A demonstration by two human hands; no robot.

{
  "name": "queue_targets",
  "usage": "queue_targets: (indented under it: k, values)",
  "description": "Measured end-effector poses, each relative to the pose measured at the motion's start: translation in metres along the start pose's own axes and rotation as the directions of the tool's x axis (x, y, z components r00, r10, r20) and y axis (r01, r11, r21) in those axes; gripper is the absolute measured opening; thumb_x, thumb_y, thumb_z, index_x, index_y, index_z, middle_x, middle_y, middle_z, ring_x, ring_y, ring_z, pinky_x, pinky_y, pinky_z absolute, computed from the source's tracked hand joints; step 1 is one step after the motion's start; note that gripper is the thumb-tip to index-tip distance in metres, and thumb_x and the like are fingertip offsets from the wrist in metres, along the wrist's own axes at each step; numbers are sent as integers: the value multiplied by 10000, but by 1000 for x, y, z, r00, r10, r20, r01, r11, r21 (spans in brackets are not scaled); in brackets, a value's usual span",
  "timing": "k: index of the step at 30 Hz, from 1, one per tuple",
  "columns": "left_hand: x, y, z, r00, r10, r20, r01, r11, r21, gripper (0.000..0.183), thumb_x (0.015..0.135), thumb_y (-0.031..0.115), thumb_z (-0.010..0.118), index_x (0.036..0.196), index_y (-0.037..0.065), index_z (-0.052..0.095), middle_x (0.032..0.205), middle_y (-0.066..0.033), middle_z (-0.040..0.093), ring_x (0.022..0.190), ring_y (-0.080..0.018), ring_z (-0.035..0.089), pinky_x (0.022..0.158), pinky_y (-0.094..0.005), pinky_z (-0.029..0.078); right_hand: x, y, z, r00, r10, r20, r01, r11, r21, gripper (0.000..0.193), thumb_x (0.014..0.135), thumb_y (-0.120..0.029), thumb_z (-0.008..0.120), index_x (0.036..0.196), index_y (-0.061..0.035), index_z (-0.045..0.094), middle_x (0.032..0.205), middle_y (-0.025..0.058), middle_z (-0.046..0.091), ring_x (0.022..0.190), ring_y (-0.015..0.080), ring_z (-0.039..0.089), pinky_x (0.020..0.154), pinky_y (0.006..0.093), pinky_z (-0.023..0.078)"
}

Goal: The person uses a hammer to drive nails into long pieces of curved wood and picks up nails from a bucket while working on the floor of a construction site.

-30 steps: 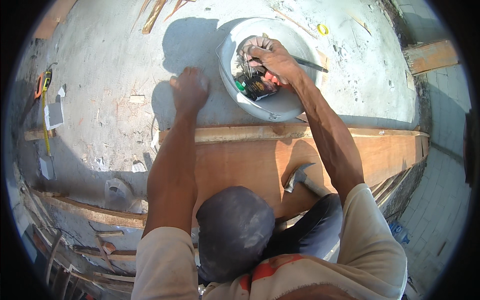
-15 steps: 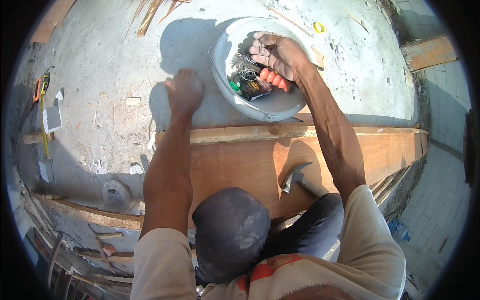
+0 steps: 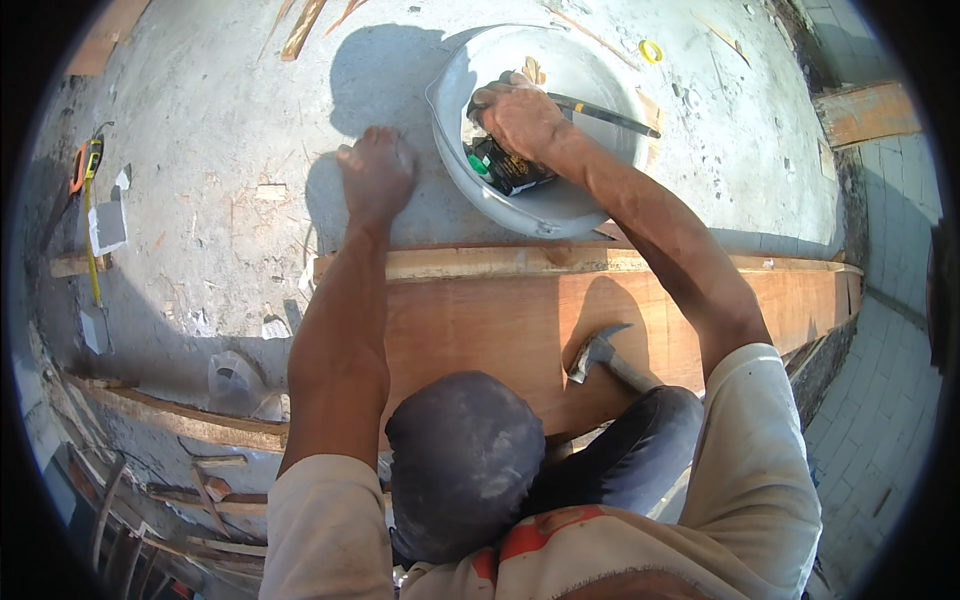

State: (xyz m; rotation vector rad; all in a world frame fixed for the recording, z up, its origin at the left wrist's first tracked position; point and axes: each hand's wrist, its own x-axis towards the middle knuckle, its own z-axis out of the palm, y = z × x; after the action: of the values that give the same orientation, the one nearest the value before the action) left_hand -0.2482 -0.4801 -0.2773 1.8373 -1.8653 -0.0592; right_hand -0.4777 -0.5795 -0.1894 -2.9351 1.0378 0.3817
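Note:
My right hand [image 3: 525, 120] reaches into a round whitish basin [image 3: 595, 195], its fingers curled down over the things inside. Just what it grips is hidden under the fingers. A black rod-like handle with yellow marks [image 3: 610, 113] sticks out to the right from beside that hand, toward the basin's rim. Below the fingers lie a black printed packet [image 3: 515, 168] and a small green piece [image 3: 478, 165]. To the left of the basin, my left hand [image 3: 378, 175] is closed on or just over the concrete floor, slightly blurred; anything inside it is hidden.
A hammer [image 3: 598, 352] lies on the brown wooden board [image 3: 470, 325] before me, by my knee. At the far left are an extended tape measure [image 3: 92, 160] and a clear plastic bag [image 3: 235, 382]. A yellow ring [image 3: 651, 51] lies beyond the basin.
My right hand has turned over and its fingers have curled into the basin's contents. An orange ribbed piece no longer shows; the black-and-yellow handle has come into sight. My left hand stays nearly in place.

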Motion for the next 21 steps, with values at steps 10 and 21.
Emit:
queue_targets:
  k: [10, 21]
  values:
    - [-3, -7, 4, 999, -19, 27, 18, 999, 35, 148, 934, 195, 599, 1055, 136, 661, 1024, -74, 666, 935, -286, 678, 839, -489, 395, -2, 15, 1, 985, 172, -7, -170, 975, 142, 278, 859, -61, 689, 1126, -77, 763, 1205, 122, 719, 1128, 306, 715, 1076, 464, 465]
    - [0, -2, -3, 998, -12, 58, 10, 999, 40, 209, 956, 207, 578, 1052, 68, 700, 1043, -121, 697, 912, -312, 688, 854, -511, 444, 14, 17, 10, 929, 340, 144, -369, 853, 369, 242, 879, -236, 730, 1026, -47, 763, 1057, 222, 762, 1033, 371, 734, 1035, 465, 498]
